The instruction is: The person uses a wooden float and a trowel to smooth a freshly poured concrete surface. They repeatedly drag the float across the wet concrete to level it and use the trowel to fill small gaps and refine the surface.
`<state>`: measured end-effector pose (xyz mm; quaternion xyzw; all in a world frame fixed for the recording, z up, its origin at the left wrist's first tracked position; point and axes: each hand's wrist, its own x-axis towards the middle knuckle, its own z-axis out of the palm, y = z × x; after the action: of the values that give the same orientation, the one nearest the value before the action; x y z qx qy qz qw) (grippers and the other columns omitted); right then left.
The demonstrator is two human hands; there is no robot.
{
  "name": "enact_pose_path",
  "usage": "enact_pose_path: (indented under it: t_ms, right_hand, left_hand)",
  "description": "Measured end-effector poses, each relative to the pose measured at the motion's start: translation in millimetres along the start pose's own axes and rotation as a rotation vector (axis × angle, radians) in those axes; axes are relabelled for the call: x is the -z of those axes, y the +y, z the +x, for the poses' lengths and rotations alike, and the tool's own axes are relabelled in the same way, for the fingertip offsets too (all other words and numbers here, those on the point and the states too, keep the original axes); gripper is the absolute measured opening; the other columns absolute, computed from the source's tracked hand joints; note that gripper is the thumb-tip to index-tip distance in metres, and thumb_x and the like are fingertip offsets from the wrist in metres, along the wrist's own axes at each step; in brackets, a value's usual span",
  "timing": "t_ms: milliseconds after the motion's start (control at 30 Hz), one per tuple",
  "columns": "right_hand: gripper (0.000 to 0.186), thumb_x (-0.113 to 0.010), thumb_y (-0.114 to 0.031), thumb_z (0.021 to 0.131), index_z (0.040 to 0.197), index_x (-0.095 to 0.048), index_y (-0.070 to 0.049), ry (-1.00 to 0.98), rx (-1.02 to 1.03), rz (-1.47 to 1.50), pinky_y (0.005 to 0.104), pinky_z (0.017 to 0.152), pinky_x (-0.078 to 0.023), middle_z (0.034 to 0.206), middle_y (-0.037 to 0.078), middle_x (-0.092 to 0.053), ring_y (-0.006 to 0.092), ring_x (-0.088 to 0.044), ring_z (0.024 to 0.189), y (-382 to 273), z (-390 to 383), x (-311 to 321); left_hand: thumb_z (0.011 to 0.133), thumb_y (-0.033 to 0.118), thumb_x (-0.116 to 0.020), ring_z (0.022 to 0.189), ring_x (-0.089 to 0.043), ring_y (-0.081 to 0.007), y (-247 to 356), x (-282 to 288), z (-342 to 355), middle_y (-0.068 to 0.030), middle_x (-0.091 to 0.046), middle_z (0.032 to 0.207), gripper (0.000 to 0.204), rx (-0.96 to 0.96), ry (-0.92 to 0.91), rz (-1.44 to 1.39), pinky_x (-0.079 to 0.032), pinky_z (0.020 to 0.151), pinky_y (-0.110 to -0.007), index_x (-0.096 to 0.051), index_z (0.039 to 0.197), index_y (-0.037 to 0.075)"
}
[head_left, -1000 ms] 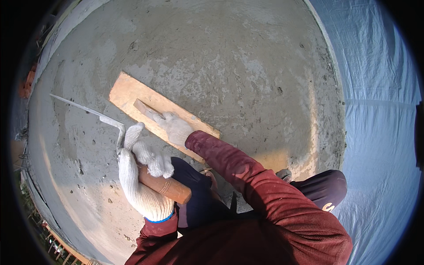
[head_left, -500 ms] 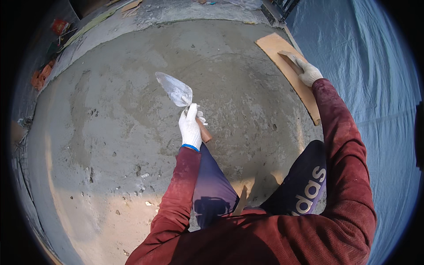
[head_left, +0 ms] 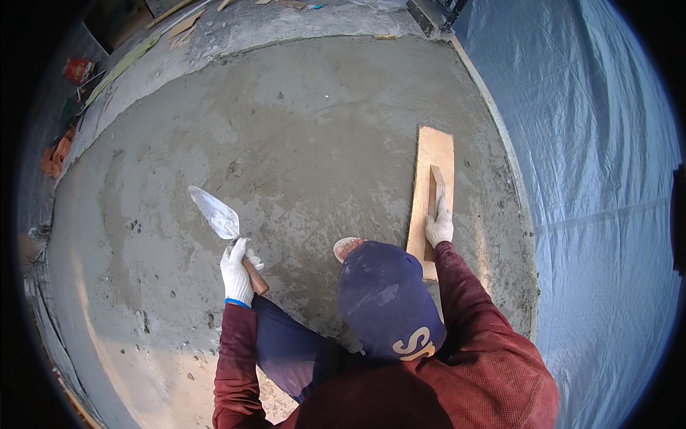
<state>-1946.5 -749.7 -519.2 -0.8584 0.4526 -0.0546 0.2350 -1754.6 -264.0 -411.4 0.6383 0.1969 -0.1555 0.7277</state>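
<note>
Presently in your keeping: two tools, one to each gloved hand.

Item one: trowel [head_left: 216, 214], pointed metal blade, brown wooden handle. Held in your left hand [head_left: 236, 273], fingers wrapped about the handle close to the blade. Blade extends ahead of that hand and to its left; the handle's butt shows at its right. Whether the blade touches the ground cannot be told.

Item two: wooden float [head_left: 435, 154], long pale board with a raised grip. Held in your right hand [head_left: 439, 227], fingers closed round the grip. Most of the board reaches ahead of that hand, a shorter part back toward you; whether its whole underside meets the surface cannot be told.

Ground: grey mortar surface [head_left: 307, 136], rough and patchy, spreading between and ahead of both hands.

Your own person: sandalled foot [head_left: 347, 248], between the hands, nearer the right; dark blue knee [head_left: 389, 300], just left of and behind the right hand; maroon sleeves [head_left: 471, 293], behind each hand.

Surroundings: blue sheet [head_left: 600, 179], well to the right of the right hand; orange-red blocks [head_left: 57, 154], far ahead and left of the left hand.
</note>
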Motion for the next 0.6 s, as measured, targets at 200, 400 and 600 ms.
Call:
enact_pose_path:
  t_ms: [200, 400, 600]
  right_hand:
    - [0.097, -0.065, -0.008, 0.092, 0.17, -0.007, -0.019, -0.005, 0.066, 0.007, 0.0529, 0.101, -0.053, 0.135, 0.03, -0.057, 0.0488, -0.061, 0.119, -15.0, 57.0, -40.5]
    - [0.096, -0.061, -0.005, 0.094, 0.169, -0.004, -0.018, -0.054, 0.151, -0.027, 0.0541, 0.097, -0.055, 0.132, 0.035, -0.057, 0.0485, -0.067, 0.114, -165.6, 296.5, -87.0]
    - [0.1, -0.062, -0.002, 0.089, 0.169, -0.005, -0.02, -0.23, 0.304, 0.04, 0.0502, 0.1, -0.055, 0.129, 0.033, -0.06, 0.0476, -0.067, 0.115, -329.0, 359.6, -135.1]
  left_hand:
    - [0.1, 0.028, -0.07, 0.068, -0.058, -0.0072, 3.6, 55.6, 1.4, 0.0026, -0.06, 0.082, 0.033, -0.118, 0.305, 0.175, -0.048, 0.063, -0.023, -0.069, 0.119, 0.0]
    - [0.101, 0.022, -0.067, 0.087, -0.06, -0.0084, 21.5, 48.1, -35.7, -0.0029, -0.068, 0.105, 0.038, -0.26, 0.391, 0.232, -0.047, 0.08, -0.024, -0.064, 0.129, -0.003]
    - [0.103, 0.022, -0.064, 0.077, -0.059, -0.0076, 51.7, 79.4, -46.0, -0.001, -0.064, 0.092, 0.036, -0.194, 0.515, 0.252, -0.048, 0.068, -0.022, -0.064, 0.13, -0.002]
